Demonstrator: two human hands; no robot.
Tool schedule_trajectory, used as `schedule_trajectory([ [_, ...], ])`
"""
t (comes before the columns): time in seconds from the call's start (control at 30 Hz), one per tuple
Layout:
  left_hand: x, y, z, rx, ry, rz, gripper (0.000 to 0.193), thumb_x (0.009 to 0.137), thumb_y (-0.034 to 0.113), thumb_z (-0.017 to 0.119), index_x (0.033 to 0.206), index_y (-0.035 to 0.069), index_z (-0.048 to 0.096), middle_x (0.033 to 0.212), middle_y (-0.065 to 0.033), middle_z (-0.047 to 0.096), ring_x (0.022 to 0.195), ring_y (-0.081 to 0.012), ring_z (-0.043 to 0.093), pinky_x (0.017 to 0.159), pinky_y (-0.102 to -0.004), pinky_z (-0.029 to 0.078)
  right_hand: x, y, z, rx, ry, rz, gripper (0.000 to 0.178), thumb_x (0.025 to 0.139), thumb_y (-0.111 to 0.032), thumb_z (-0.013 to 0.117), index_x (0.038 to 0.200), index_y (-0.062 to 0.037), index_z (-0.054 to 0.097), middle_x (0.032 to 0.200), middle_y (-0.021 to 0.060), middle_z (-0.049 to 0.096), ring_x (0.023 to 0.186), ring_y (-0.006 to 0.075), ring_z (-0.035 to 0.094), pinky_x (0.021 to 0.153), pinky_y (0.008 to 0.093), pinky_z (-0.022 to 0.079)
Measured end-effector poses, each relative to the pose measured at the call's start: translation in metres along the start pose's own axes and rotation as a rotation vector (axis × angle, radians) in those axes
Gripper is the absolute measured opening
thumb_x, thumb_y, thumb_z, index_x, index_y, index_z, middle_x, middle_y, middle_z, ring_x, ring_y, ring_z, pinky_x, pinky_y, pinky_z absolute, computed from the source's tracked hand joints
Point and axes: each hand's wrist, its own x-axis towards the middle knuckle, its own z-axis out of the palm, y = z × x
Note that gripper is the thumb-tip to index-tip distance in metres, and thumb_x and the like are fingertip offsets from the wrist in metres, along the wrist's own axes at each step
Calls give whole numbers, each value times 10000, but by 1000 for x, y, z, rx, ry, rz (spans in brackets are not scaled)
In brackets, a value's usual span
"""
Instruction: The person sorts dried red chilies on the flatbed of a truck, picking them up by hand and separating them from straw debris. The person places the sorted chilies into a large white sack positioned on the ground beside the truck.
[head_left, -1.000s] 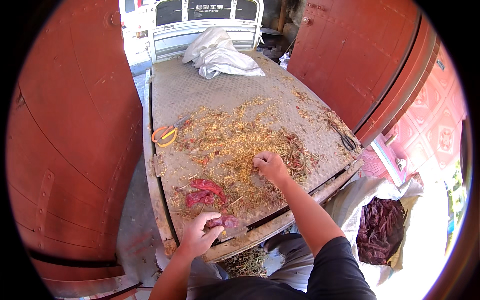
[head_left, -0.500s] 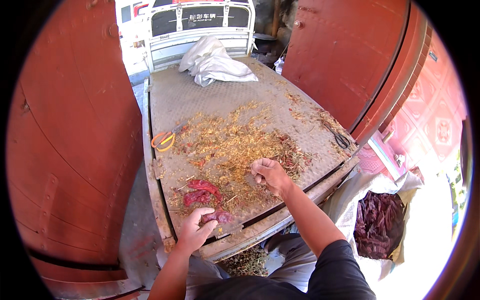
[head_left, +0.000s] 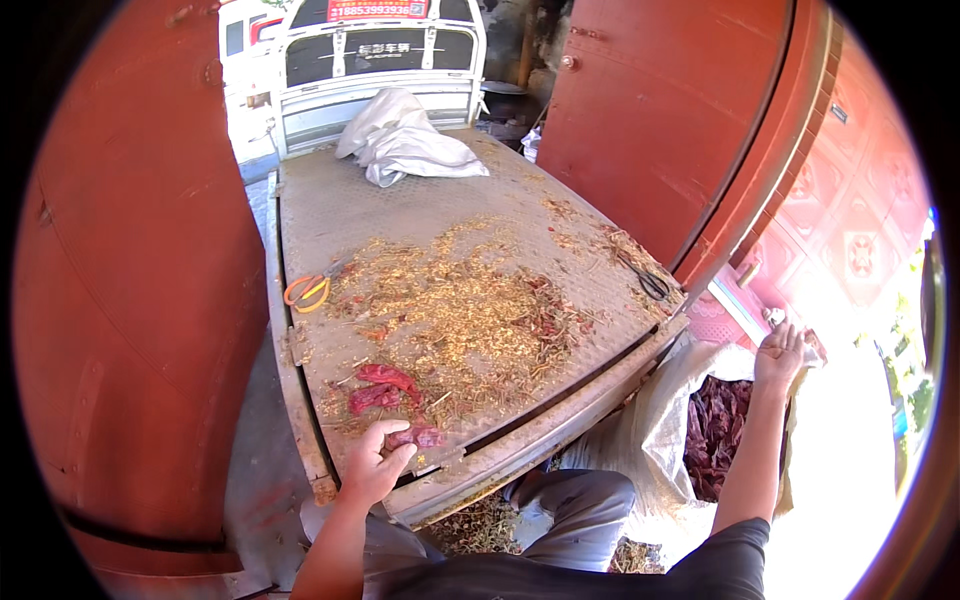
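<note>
My left hand (head_left: 372, 464) is at the near left edge of a metal truck bed, thumb and finger closed around a dried red pepper (head_left: 420, 437). Just beyond it lie a bright red dried pepper (head_left: 392, 377) and a darker one (head_left: 373, 398). My right hand (head_left: 780, 357) is stretched out to the right, fingers extended, and nothing shows in it. It is above the far rim of a white woven sack (head_left: 640, 420), which holds dark red dried peppers (head_left: 712, 430). My right forearm hides part of the sack's opening.
Yellow seeds and stem scraps (head_left: 450, 310) cover the middle of the bed (head_left: 350, 200). Orange-handled scissors (head_left: 308, 291) lie at its left edge, black-handled scissors (head_left: 652, 284) at its right. A crumpled white sack (head_left: 410, 145) rests at the far end. Red metal doors (head_left: 140, 280) flank the bed.
My right hand has swung from the seeds on the bed out to the right, over the sack, and its curled fingers have straightened. My left hand stays at the pepper. The view has shifted slightly.
</note>
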Motion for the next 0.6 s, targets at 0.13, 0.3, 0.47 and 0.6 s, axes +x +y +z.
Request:
schedule_trajectory([
  [0.13,-4,-3,-8,30,-2,-75,346,877,90,773,1187,0,648,958,-64,701,832,-103,639,752,-276,523,-72,73,22,-702,-176,160,387,1027,-245,592,1344,-23,581,1133,115,687,814,150,659,612,234,515],
  [0.3,-3,-1,-6,92,46,-18,358,851,92,780,1172,-7,656,1072,-120,715,978,-180,674,874,-315,524,-151,161,56,-1437,-881,327,405,966,-302,658,1261,-26,646,922,108,731,846,199,713,742,337,568],
  [0.47,-2,1,-3,171,37,16,344,842,104,790,1153,13,675,976,-94,721,798,-129,652,724,-290,528,-191,226,62,-1860,-1351,68,546,906,-420,701,1342,-114,580,920,187,734,942,377,713,849,479,557],
  [0.6,-1,2,-5,210,28,42,343,833,110,797,1143,18,683,913,-76,719,697,-105,617,640,-279,511,-205,255,68,-1956,-1473,-17,609,898,-426,707,1399,-143,509,1047,208,715,1018,398,688,900,491,539],
])
